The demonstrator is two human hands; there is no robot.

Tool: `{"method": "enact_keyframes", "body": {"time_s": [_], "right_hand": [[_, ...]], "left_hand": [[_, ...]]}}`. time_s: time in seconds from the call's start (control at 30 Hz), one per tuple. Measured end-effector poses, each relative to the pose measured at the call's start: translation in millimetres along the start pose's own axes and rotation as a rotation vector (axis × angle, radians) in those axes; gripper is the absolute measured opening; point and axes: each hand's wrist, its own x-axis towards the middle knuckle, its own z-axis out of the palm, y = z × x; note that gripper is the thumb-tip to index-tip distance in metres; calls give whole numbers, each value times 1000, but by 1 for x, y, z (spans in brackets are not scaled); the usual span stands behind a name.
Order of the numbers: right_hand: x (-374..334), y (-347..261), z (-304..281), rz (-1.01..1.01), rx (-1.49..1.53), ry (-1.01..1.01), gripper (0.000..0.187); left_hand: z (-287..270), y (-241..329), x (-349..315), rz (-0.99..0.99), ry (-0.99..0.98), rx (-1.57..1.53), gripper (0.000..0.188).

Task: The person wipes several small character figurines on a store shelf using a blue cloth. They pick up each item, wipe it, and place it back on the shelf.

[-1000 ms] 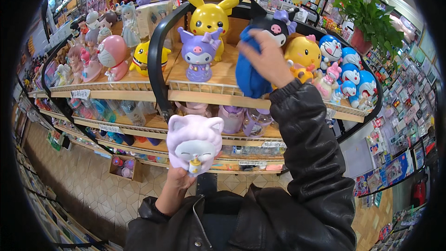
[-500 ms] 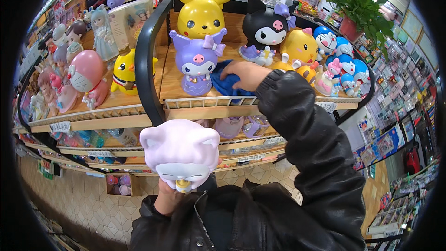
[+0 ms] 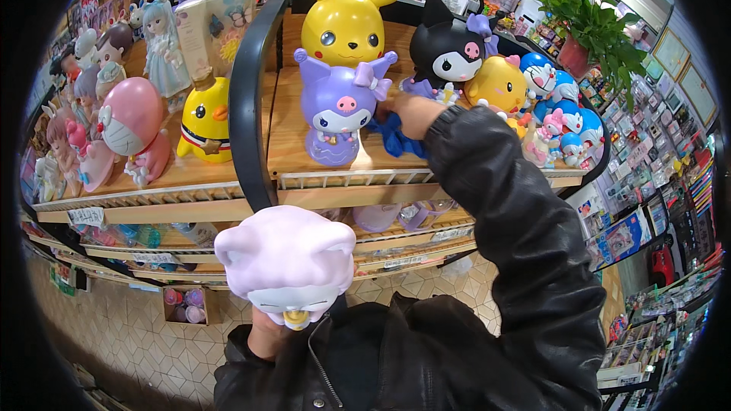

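Note:
In front of my chest, my left hand [image 3: 265, 333] grips a pale pink figurine [image 3: 288, 255] with rounded ears, a white face and a small yellow piece at its chin. The figurine hides most of those fingers. Over the shelf, my right hand [image 3: 419, 114] is closed on a blue cloth [image 3: 394, 138], which hangs bunched onto the wooden board [image 3: 289, 154]. Close to the cloth's left stands a purple figurine [image 3: 340, 110] with pointed ears and a bow. Behind that is a large yellow figurine [image 3: 343, 27]; a black figurine [image 3: 443, 49] stands behind my right hand.
Blue-and-white figurines [image 3: 565, 91] and a yellow chick figurine [image 3: 499, 84] crowd the shelf's right end. A black curved divider [image 3: 251, 99] separates the left section, with a pink figurine [image 3: 133, 118] and a yellow duck figurine [image 3: 205, 122]. A low wire rail [image 3: 358, 177] edges the shelf.
The blue cloth has gone from spread on the board to bunched under my right hand. The pink figurine has shifted slightly left and down, and the whole view has moved a little.

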Motion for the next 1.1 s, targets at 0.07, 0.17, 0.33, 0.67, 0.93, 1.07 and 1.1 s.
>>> {"method": "enact_keyframes", "body": {"time_s": [0.07, 0.17, 0.33, 0.67, 0.93, 1.07, 1.1], "right_hand": [[8, -3, -1, 65, 4, 12, 46], [-1, -5, -1, -22, 28, 30, 47], [-41, -14, -2, -212, 95, -2, 39], [-74, -5, 11, -338, 398, 268, 34], [-165, 18, -20, -394, 973, 557, 24], [-195, 0, 12, -275, 962, 383, 49], [-202, -5, 23, -241, 975, 239, 59]], "left_hand": [[5, 0, 2, -14, 81, 139, 88], [26, -4, 8, -4, 108, 270, 92], [68, -23, 27, 83, 61, -1, 121], [95, -50, 35, 22, 68, 40, 110], [117, -73, 56, 56, 58, 27, 107], [126, -77, 73, 72, 32, 119, 110], [128, -79, 76, 83, 25, 151, 111]]}}
